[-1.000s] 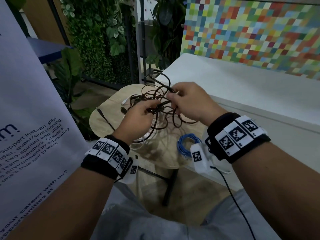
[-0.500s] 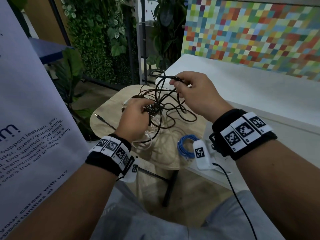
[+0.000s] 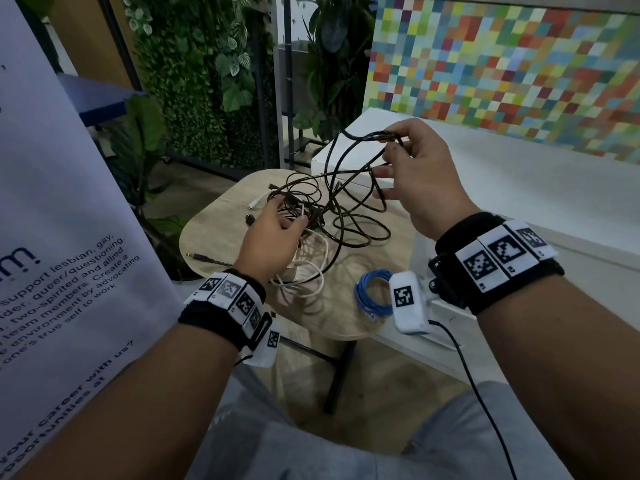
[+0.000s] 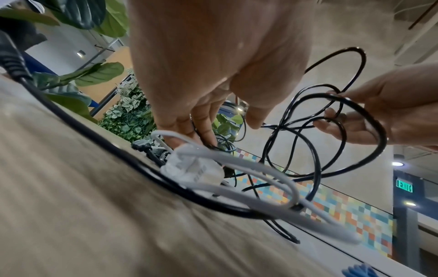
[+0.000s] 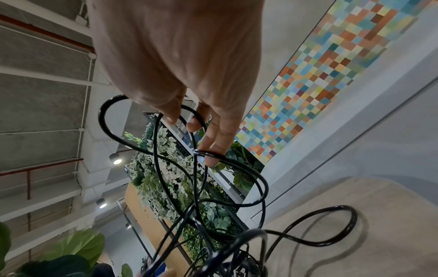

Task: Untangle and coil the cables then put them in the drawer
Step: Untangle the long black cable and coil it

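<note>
A knot of black cable (image 3: pixel 346 209) and a white cable (image 3: pixel 313 261) lie on a small round wooden table (image 3: pixel 391 251). My right hand (image 3: pixel 412 168) holds loops of the black cable (image 5: pixel 196 150) up above the table, pinched between thumb and fingers. My left hand (image 3: pixel 277 230) stays low on the heap, its fingers curled into the black strands (image 4: pixel 213 144) beside the white cable (image 4: pixel 237 180) and its white plug (image 4: pixel 192 168). A coiled blue cable (image 3: pixel 370 292) rests at the table's near right edge. No drawer shows in any view.
A white counter (image 3: pixel 519 188) runs right of the table under a coloured mosaic wall (image 3: pixel 502 71). A printed banner (image 3: pixel 59 220) stands close on the left, with plants (image 3: pixel 207 81) behind. A loose black plug end (image 3: pixel 201 257) lies at the table's left rim.
My right hand has risen and moved right, drawing loops of black cable up out of the heap. My left hand has sunk lower onto the pile.
</note>
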